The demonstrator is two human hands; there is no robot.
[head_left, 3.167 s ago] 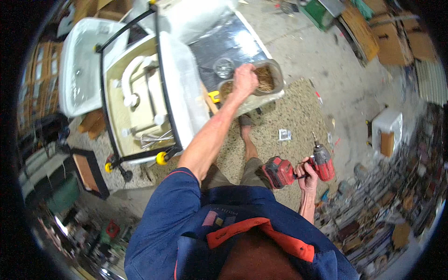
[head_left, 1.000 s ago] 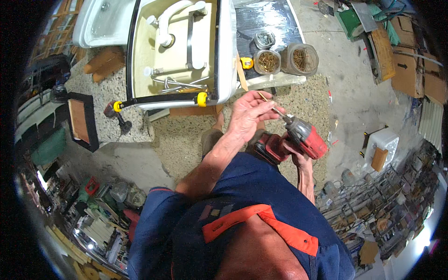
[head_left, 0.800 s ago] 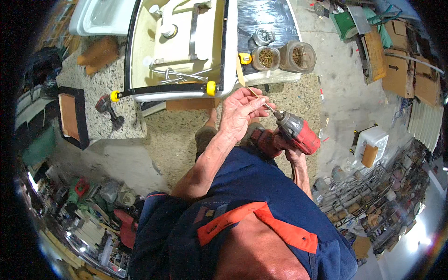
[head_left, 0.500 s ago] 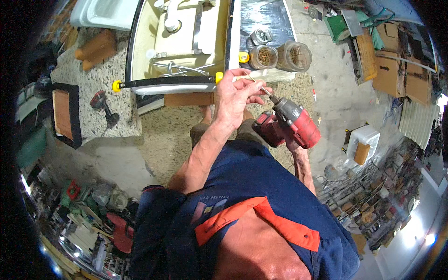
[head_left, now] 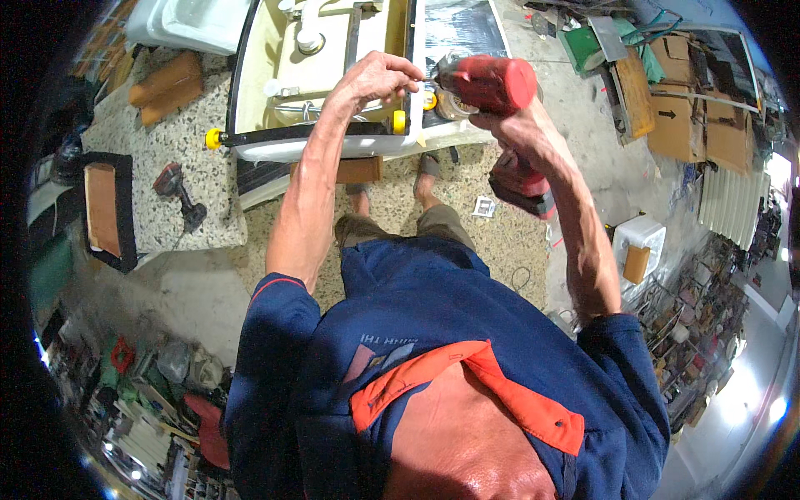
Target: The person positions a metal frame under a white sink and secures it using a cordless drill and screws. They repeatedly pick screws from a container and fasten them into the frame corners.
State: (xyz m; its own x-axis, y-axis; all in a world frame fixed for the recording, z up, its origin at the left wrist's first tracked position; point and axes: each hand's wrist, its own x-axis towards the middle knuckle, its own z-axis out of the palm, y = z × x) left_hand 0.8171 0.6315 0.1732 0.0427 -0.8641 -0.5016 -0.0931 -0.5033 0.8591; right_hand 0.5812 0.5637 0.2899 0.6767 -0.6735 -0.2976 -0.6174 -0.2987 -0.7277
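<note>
Flr (head_left: 500, 267) speckled (clutter (head_left: 685, 321) nr), R hand (head_left: 525, 133) grips drill (head_left: 493, 83).

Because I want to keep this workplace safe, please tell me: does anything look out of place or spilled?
A small white piece, perhaps paper, lies loose on the speckled floor, right of the person's right foot; it looks like stray litter. I see no clear spill.

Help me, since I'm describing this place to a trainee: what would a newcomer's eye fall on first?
Probably the red power drill, gripped in the right hand above centre and pointing toward the left hand. Next, upper left of centre, comes the cream-lined tub with a white pipe inside, fronted by a black bar. Low in the middle, an orange collar stands out against the dark blue shirt.
</note>
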